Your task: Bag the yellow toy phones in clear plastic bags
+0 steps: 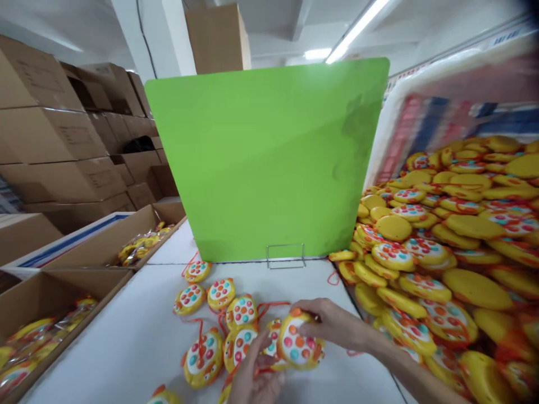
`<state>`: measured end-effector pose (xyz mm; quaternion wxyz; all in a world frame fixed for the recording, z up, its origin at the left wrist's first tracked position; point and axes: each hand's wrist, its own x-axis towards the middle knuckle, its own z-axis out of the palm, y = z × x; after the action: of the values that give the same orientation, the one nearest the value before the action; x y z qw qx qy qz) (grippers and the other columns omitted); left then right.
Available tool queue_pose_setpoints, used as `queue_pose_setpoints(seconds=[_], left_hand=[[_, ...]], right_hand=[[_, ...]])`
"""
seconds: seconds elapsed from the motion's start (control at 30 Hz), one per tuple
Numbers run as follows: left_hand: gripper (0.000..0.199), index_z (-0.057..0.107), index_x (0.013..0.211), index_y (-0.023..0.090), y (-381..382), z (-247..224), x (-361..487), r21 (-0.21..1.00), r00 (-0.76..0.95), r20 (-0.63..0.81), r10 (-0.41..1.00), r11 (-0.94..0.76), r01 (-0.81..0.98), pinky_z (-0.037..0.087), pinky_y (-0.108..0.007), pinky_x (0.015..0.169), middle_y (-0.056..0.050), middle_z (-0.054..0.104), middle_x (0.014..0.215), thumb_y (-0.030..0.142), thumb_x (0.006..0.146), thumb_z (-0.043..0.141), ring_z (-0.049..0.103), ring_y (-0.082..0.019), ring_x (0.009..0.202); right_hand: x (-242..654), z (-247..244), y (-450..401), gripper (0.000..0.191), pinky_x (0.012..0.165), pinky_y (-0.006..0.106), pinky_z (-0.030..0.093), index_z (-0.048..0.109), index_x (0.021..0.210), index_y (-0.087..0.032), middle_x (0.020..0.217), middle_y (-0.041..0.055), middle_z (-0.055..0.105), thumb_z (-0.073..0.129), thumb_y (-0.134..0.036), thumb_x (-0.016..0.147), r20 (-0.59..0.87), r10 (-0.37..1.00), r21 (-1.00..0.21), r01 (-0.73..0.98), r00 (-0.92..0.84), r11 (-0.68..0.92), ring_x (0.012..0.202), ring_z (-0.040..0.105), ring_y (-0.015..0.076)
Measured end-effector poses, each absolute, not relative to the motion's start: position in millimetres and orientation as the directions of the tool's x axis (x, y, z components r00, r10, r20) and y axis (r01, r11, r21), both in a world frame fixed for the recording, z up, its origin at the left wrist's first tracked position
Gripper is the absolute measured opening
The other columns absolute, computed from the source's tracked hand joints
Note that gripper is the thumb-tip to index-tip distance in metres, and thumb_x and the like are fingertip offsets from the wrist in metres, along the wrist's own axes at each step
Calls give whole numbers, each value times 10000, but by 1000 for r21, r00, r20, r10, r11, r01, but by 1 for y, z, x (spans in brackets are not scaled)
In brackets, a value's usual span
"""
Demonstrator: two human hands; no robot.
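Over the white desk [138, 331], the right hand [328, 321] grips a yellow toy [295, 343] by its upper side; the half-curled left hand [255, 377] sits just left of it, its hold impossible to tell

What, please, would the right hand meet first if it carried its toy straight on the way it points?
Probably the partly hidden toy just left of the held toy, though the right hand may be higher; depth is unclear.

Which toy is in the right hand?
The rightmost toy over the white table: the right hand grips its upper right side; the other toys there lie left.
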<state>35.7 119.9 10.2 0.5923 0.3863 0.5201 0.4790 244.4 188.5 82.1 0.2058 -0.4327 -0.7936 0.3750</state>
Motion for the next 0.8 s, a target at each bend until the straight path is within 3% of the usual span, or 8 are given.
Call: queue_pose_setpoints(seconds=[0.13, 0.23, 0.3, 0.37, 0.47, 0.57, 0.67, 0.8], left_hand=[[703, 590, 1129, 169, 108, 14, 52, 905, 8, -340, 940, 329, -268, 472, -383, 907, -150, 608, 1205, 498, 536, 773, 541, -328, 1125], [765, 537, 1151, 193, 98, 10, 60, 771, 20, -449, 893, 399, -497, 480, -389, 905, -137, 640, 1155, 509, 503, 795, 576, -318, 1092], [767, 526, 1129, 207, 92, 7, 65, 687, 75, -472, 878, 420, -593, 493, -386, 880, -119, 672, 1088, 475, 475, 823, 611, -310, 1038], [734, 560, 1058, 177, 86, 9, 67, 715, 130, -432, 892, 427, -554, 504, -396, 846, -125, 702, 976, 475, 445, 832, 637, -320, 970], [634, 610, 980, 157, 79, 17, 59, 894, -3, -389, 921, 377, -243, 479, -428, 866, -130, 698, 932, 445, 458, 825, 622, -334, 944], [522, 647, 979, 191, 74, 26, 47, 929, -215, -356, 910, 370, 28, 397, -421, 975, -98, 653, 1072, 358, 510, 806, 517, -335, 1111], [527, 661, 959, 182, 72, 29, 47, 902, -173, -426, 888, 403, -155, 424, -393, 949, -105, 656, 1066, 370, 490, 813, 519, -336, 1118], [701, 596, 1056, 170, 66, 21, 59, 790, -13, -497, 868, 446, -420, 521, -368, 790, -115, 707, 904, 448, 454, 822, 651, -306, 908]], right_hand=[[226, 76, 142, 250, 725, 257, 502, 640, 1044, -245, 979, 0, 698, 573, -289, 807, 68, 878, -926, 298, -474, 232, 861, 633, 190], [222, 40, 109, 333, 847, 317, 486, 602, 1109, -247, 1081, 62, 673, 565, -411, 822, 41, 992, -999, -39, -119, 36, 1012, 599, 223], [217, 13, 89, 400, 836, 331, 498, 608, 1082, -239, 1038, 76, 691, 639, -468, 755, -17, 999, -970, -243, -49, -29, 983, 619, 238], [211, -7, 73, 443, 769, 321, 519, 611, 1067, -225, 985, 76, 706, 676, -484, 714, -35, 996, -939, -337, -81, -60, 916, 644, 243], [206, -15, 61, 483, 706, 305, 524, 593, 1111, -201, 951, 75, 705, 636, -503, 736, -15, 989, -948, -311, -144, -60, 841, 651, 234], [213, -7, 58, 474, 697, 304, 525, 588, 1145, -224, 994, 79, 686, 623, -482, 748, -2, 986, -996, -91, -169, -17, 851, 643, 239], [216, -6, 55, 405, 789, 304, 502, 626, 1106, -277, 1172, 84, 615, 656, -427, 730, 79, 996, -986, 140, -52, 86, 1050, 574, 268], [198, -21, 47, 570, 705, 315, 534, 548, 1171, -241, 1100, 105, 657, 658, -526, 690, -7, 996, -996, -84, 85, 0, 932, 634, 265]])
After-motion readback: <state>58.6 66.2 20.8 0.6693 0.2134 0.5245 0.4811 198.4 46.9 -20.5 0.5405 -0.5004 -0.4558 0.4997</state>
